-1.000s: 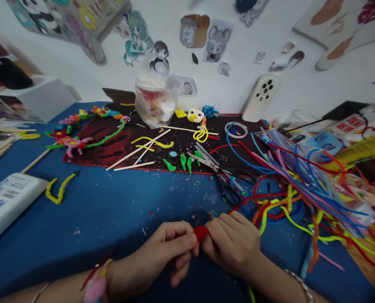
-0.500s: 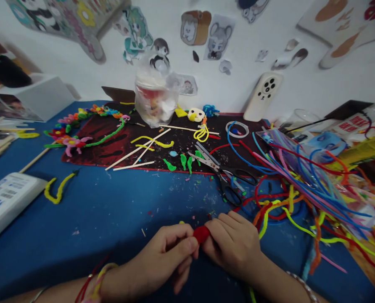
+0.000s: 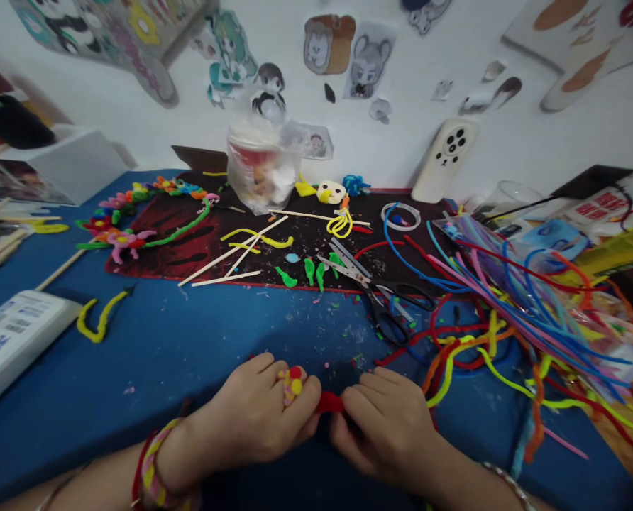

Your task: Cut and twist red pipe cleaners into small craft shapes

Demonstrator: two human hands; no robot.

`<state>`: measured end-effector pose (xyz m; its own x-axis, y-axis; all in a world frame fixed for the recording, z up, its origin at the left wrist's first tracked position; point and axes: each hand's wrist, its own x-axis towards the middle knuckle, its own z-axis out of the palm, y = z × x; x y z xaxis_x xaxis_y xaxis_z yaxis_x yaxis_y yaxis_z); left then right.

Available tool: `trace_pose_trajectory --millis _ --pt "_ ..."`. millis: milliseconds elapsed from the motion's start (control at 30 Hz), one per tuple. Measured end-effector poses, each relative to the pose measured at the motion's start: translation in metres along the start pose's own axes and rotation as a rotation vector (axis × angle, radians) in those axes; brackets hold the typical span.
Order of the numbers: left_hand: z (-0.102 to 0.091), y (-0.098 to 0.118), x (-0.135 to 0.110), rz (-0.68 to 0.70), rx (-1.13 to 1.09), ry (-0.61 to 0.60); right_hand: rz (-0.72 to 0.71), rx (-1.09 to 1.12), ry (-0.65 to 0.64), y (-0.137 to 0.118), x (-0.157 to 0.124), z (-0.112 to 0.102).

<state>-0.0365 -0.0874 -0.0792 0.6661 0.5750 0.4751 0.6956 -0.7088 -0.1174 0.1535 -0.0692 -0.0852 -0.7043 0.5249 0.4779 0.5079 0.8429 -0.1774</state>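
Observation:
My left hand [image 3: 257, 419] and my right hand [image 3: 388, 426] meet low in the middle over the blue table [image 3: 178, 355]. Both pinch a small red fuzzy piece [image 3: 328, 402], probably a coiled pipe cleaner, held between their fingertips. A small pink and yellow flower ring [image 3: 292, 383] sits on a finger of my left hand. A braided bracelet [image 3: 154, 468] circles my left wrist. Black-handled scissors [image 3: 380, 294] lie on the table just beyond my right hand.
A heap of coloured pipe cleaners [image 3: 513, 312] sprawls at the right. On the dark red mat [image 3: 189, 241] lie wooden sticks [image 3: 231, 259], green bits, a flower garland [image 3: 135, 206] and a bagged cup [image 3: 260, 170]. A white box [image 3: 13, 341] sits at the left.
My left hand has rolled over so its back and the flower ring face up. Both hands shifted slightly left and down, still pinching the red piece.

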Motion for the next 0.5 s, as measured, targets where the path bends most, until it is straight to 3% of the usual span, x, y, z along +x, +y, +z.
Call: trace_pose_trajectory --millis 500 --pt "0.0005 0.0040 -0.0058 0.030 0.010 0.021 -0.056 0.014 -0.048 -0.0079 -0.0027 0.0052"
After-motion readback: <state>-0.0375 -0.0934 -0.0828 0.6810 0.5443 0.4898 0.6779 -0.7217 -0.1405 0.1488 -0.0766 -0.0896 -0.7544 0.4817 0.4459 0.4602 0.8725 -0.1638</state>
